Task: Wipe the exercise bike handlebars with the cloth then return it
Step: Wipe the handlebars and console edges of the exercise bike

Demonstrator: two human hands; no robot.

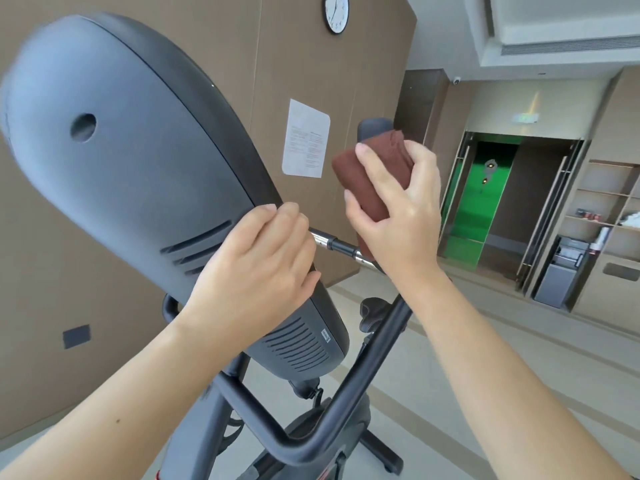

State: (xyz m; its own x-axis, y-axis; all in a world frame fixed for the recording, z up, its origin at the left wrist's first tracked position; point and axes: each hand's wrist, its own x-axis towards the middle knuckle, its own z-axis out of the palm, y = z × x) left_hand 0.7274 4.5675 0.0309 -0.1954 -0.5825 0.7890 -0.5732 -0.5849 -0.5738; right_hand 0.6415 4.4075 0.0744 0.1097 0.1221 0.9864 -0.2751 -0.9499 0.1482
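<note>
The exercise bike's large grey console (131, 140) fills the left of the head view, seen from behind. My left hand (256, 268) rests on its lower right edge, fingers curled over the rim. A brown folded cloth (374, 174) is wrapped round the upright right handlebar grip, whose black top (375, 128) pokes out above it. My right hand (398, 209) grips the cloth around that handlebar. A chrome and black bar (336, 244) runs between the two hands. The black lower handlebar tube (353, 386) slants beneath my forearms.
The bike's saddle (375, 311) and base leg (377, 448) lie below on the pale floor. A brown wall panel with a paper notice (304, 138) and a clock (336, 12) stands behind. Open shelving (602, 202) and a grey bin (557, 275) line the right wall.
</note>
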